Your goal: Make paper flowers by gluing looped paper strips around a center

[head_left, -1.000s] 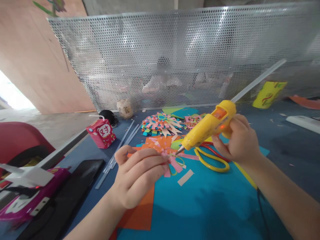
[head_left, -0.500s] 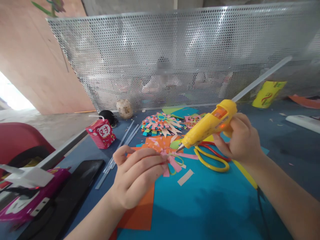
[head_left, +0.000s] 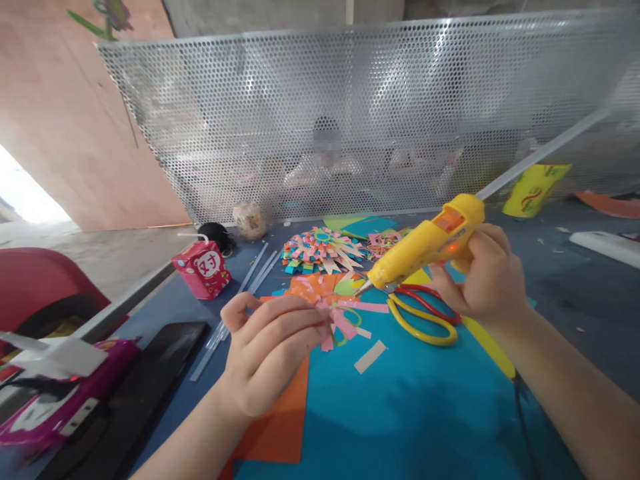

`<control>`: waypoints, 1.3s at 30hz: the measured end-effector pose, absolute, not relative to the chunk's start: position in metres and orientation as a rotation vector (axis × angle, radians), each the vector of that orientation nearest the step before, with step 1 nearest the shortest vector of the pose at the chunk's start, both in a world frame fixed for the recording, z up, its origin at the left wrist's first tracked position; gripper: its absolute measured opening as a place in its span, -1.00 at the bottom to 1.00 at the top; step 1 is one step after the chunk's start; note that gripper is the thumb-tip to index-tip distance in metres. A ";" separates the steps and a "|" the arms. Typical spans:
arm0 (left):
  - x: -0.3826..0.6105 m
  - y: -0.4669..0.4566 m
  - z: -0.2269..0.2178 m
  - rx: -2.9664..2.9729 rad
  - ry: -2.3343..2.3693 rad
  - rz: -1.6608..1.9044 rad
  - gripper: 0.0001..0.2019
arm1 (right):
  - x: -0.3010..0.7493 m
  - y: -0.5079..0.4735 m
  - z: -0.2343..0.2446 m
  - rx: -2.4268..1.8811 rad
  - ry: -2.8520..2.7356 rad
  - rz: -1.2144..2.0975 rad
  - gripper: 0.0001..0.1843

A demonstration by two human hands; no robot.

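Note:
My right hand point(head_left: 483, 280) is wrapped round the grip of a yellow hot glue gun point(head_left: 425, 245) with a clear glue stick point(head_left: 543, 152) poking out of its back. The nozzle points down-left and hangs a short way above a small pink paper-strip flower point(head_left: 340, 319). My left hand point(head_left: 273, 347) pinches that flower at its left side, fingers closed. Below both lies a teal paper sheet point(head_left: 425, 413) over an orange sheet point(head_left: 280, 427).
Yellow-and-red scissors point(head_left: 423, 313) lie under the glue gun. A finished multicolour paper flower point(head_left: 320, 248) and spare glue sticks point(head_left: 240, 293) lie further back. A red drink carton point(head_left: 201, 268) stands at the left. A perforated metal screen point(head_left: 350, 113) closes the table's far edge; a person sits behind it.
The glue gun has lifted up and to the right, its nozzle now off the pink flower. My left hand has kept its pinch on the flower.

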State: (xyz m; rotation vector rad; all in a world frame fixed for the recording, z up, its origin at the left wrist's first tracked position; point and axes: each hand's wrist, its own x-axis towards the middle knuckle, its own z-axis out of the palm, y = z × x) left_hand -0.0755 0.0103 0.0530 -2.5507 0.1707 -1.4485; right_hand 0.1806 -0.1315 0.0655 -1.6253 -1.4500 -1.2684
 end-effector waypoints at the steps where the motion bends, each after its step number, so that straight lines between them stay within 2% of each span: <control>1: -0.075 0.010 0.054 -2.547 0.159 -1.466 -0.80 | 0.180 -0.131 0.066 -1.626 -1.442 -1.266 -0.77; 14: -0.071 0.008 0.061 -2.493 0.058 -1.535 -0.83 | 0.180 -0.131 0.069 -1.519 -1.530 -1.449 -0.64; 21: -0.072 0.008 0.061 -2.504 0.092 -1.509 -0.83 | 0.179 -0.132 0.068 -1.532 -1.536 -1.438 -0.68; 26: -0.072 0.007 0.061 -2.508 0.033 -1.526 -0.81 | 0.180 -0.132 0.069 -1.516 -1.534 -1.467 -0.63; 36: -0.067 0.007 0.060 -2.488 -0.059 -1.635 -0.80 | 0.189 -0.132 0.066 -1.445 -1.560 -1.615 -0.54; 39: -0.063 0.008 0.056 -2.581 -0.164 -1.785 -0.80 | 0.194 -0.128 0.064 -1.610 -1.482 -1.544 -0.52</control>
